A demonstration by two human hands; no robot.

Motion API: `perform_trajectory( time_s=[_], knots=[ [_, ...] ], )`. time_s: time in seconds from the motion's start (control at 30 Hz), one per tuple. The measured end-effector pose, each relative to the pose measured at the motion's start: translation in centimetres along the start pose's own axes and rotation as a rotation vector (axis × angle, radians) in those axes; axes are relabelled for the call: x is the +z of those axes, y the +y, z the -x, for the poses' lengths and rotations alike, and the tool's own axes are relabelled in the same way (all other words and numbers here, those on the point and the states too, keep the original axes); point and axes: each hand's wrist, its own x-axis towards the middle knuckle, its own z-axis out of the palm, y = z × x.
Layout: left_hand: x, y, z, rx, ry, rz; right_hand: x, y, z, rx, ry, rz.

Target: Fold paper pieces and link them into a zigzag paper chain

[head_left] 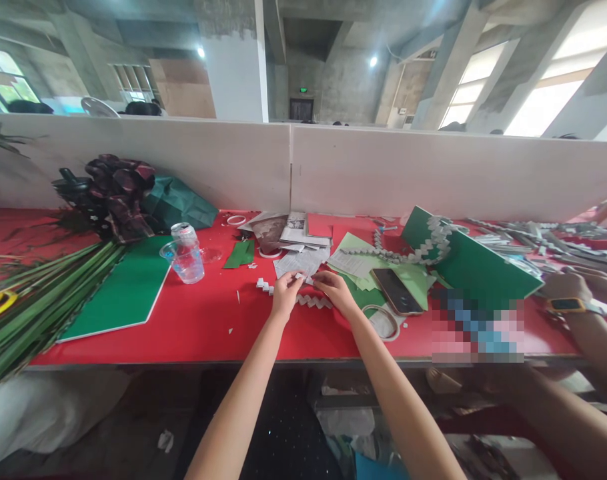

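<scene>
My left hand (285,295) is closed in a pinch on a small folded piece of white paper (299,277). Facing it, my right hand (336,292) pinches the other side of what looks like the same paper; the fingertips partly cover it. Just below and beside both hands lies a zigzag folded-paper chain (313,302) on the red tabletop (198,333). Whether the pinched piece joins that chain, I cannot tell. Behind my hands are loose printed sheets (303,261).
To the right are a phone (396,291), a tape roll (381,323), a longer paper chain (436,243) and an upright green board (463,260). Another person's hand (566,287) works at far right. Leftward stand a can (183,233), plastic cup (188,267) and long leaves (43,307).
</scene>
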Motion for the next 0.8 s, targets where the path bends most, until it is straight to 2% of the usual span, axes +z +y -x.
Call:
perform_trajectory(
  time_s=[0.23, 0.5, 0.67, 0.8],
  knots=[
    [0.0, 0.7, 0.4, -0.080, 0.022, 0.105, 0.3, -1.1, 0.4, -0.039, -0.077, 0.010],
    [0.4, 1.3, 0.7, -0.084, -0.031, 0.180, 0.2, -0.4, 0.3, -0.054, 0.003, 0.091],
    [0.2, 1.1, 0.6, -0.049, -0.010, 0.132, 0.2, -0.2, 0.1, -0.098, 0.050, 0.127],
    [0.0, 0.6, 0.3, -0.001, -0.005, 0.040, 0.2, -0.5, 0.3, -0.109, 0.022, 0.136]
  ],
)
